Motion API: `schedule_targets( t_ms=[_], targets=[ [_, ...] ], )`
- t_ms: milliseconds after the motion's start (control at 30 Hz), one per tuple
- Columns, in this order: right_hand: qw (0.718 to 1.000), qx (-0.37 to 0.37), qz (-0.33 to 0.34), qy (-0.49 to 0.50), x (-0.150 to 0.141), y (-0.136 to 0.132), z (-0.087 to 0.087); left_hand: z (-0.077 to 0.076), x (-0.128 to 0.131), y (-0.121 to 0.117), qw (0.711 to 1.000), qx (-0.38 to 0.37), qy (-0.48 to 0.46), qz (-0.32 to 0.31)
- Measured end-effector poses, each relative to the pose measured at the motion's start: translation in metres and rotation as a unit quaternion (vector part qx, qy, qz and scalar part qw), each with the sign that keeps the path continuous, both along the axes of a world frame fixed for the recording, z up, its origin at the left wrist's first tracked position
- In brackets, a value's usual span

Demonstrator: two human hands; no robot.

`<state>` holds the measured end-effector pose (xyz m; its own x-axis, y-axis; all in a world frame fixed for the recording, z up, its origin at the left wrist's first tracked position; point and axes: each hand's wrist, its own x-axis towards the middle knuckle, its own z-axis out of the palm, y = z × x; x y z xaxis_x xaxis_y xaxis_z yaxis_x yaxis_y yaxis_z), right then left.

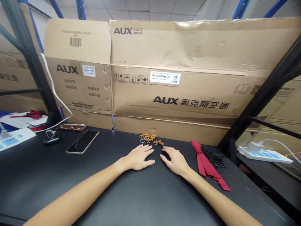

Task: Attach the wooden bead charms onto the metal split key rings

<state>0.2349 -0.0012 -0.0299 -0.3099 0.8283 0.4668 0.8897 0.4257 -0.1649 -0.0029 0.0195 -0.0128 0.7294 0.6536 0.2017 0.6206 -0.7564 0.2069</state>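
— Forearms (82, 188), bare, two. Left hand (139, 159): palm down, fingers spread, holding nothing. Right hand (176, 161): thumb apart from fingers, likewise holding nothing.

— And the beaded keyrings (151, 137)?

— Cluster: on the desk (131, 197), just beyond the left fingers. Single keyring (161, 143): right of the cluster, long axis left-to-right, ring leftward; beads nearest the right fingers, contact uncertain.

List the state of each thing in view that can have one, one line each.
Left hand: open, palm down, holding nothing
Right hand: open, palm down, holding nothing
Beaded rings: loosely clustered
Phone: lying flat, screen dark
Red ribbons: lying overlapped
Black pieces: heaped together
Right power strip: white plug inserted
Cardboard panels: standing upright, creased
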Motion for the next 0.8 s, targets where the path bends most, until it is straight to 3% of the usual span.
schedule_targets(
  t_ms=[233,467,667,800],
  targets=[
    [0.999,0.033,0.0,-0.009,0.001,0.006,0.007,-0.002,-0.001,0.001,1.0,0.01,0.0,0.001],
    [0.997,-0.039,0.071,0.002,0.008,0.02,0.0,-0.001,0.0,0.0,1.0,0.001,0.002,0.002],
    [0.992,0.0,0.112,0.062,0.004,0.01,0.005,0.003,-0.001,-0.004,1.0,0.013,-0.018,0.003],
    [0.982,-0.013,0.146,0.119,-0.003,-0.002,0.008,0.01,0.001,-0.017,0.997,0.043,-0.071,0.004]
  ],
)
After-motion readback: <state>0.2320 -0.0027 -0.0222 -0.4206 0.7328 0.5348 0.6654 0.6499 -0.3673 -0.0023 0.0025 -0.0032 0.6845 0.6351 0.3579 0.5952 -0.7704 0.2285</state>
